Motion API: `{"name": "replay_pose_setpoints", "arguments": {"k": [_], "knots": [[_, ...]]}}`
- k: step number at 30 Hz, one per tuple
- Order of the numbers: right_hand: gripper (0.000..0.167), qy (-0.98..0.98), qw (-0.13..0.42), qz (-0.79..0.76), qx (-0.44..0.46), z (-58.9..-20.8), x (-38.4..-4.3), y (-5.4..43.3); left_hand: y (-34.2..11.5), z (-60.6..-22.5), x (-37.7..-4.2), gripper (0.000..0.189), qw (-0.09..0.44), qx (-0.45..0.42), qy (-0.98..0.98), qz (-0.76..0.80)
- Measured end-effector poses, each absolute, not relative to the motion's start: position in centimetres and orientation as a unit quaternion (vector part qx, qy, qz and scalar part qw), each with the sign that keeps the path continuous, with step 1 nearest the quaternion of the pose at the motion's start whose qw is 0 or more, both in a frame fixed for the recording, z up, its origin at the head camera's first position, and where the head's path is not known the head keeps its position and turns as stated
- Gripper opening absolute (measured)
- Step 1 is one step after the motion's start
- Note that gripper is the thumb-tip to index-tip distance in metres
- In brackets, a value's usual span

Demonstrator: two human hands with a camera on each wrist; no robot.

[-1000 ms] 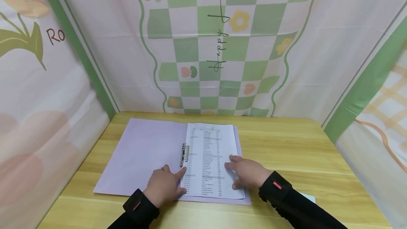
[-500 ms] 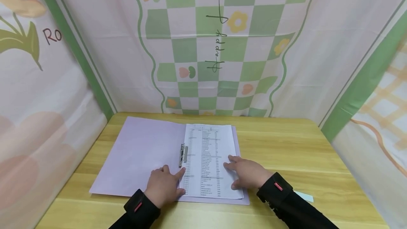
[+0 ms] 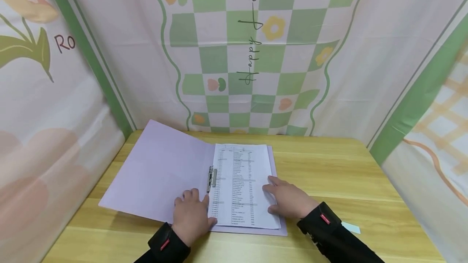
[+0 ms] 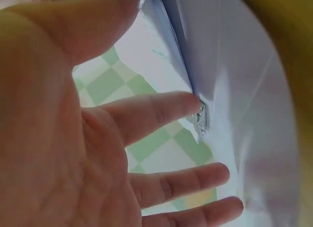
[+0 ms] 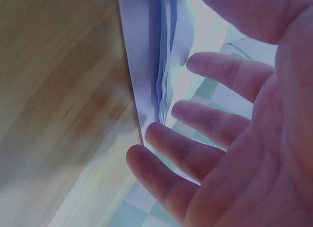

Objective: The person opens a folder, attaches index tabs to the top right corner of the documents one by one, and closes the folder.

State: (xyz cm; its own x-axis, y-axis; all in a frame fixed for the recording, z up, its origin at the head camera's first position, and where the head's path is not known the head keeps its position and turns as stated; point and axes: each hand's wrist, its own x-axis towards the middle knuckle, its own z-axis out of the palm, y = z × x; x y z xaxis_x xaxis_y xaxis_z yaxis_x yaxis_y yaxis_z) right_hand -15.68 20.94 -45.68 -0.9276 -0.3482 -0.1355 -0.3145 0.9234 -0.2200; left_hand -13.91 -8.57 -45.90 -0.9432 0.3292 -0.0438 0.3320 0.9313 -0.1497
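Note:
A lilac folder (image 3: 157, 169) lies opened out on the table, its left cover tilted up off the wood. On its right side rests a stack of printed sheets (image 3: 241, 186), with a metal clip (image 3: 211, 177) at the stack's left edge. My left hand (image 3: 191, 216) is at the spine just below the clip, fingers extended, thumb at the sheets' lower left edge; the left wrist view shows its fingertips near the clip and cover. My right hand (image 3: 290, 200) rests at the sheets' right edge, fingers spread in the right wrist view, gripping nothing.
A pale blue slip (image 3: 351, 227) lies on the wooden table (image 3: 321, 165) by the right sleeve, partly covered by it. A patterned curtain (image 3: 241, 60) hangs behind the table's back edge and along both sides.
The folder's left cover has risen from the table. My left hand has shifted slightly right, its fingers now pointing more forward. My right hand has moved slightly right along the sheets' edge.

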Motion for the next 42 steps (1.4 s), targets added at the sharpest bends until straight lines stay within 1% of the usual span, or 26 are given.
{"name": "replay_pose_setpoints", "arguments": {"k": [7,14,17,19,23,25,32,37,42], "knots": [[0.064,0.979,0.085,-0.113,-0.146,-45.1,-15.4,21.3,-8.2,-46.0,-13.6,0.079,-0.008,0.181,0.981,-0.069],[0.06,0.978,0.058,-0.132,-0.149,-44.4,-15.3,22.3,-7.2,-46.4,-13.7,0.067,-0.014,0.192,0.981,-0.016],[0.055,0.98,0.046,-0.129,-0.147,-44.2,-15.3,22.6,-6.2,-46.4,-13.9,0.066,-0.014,0.213,0.977,0.025],[0.048,0.981,0.039,-0.125,-0.146,-44.2,-15.3,22.8,-5.3,-46.4,-14.1,0.066,-0.014,0.239,0.97,0.044],[0.035,0.981,0.028,-0.123,-0.145,-44.2,-15.1,23.0,-3.1,-46.6,-14.6,0.07,0.001,0.289,0.955,0.064],[0.033,0.981,0.025,-0.126,-0.145,-44.3,-15.1,23.0,-1.8,-46.7,-14.8,0.073,0.014,0.3,0.952,0.063],[0.03,0.979,0.038,-0.14,-0.139,-44.3,-14.9,23.0,1.9,-47.3,-14.8,0.085,0.039,0.282,0.958,0.035],[0.026,0.979,0.037,-0.14,-0.142,-44.4,-14.9,22.9,2.9,-47.4,-14.6,0.08,0.035,0.272,0.962,0.0],[0.027,0.98,0.033,-0.137,-0.142,-44.4,-14.8,22.8,2.6,-47.1,-14.5,0.076,0.017,0.289,0.957,-0.009]]}}
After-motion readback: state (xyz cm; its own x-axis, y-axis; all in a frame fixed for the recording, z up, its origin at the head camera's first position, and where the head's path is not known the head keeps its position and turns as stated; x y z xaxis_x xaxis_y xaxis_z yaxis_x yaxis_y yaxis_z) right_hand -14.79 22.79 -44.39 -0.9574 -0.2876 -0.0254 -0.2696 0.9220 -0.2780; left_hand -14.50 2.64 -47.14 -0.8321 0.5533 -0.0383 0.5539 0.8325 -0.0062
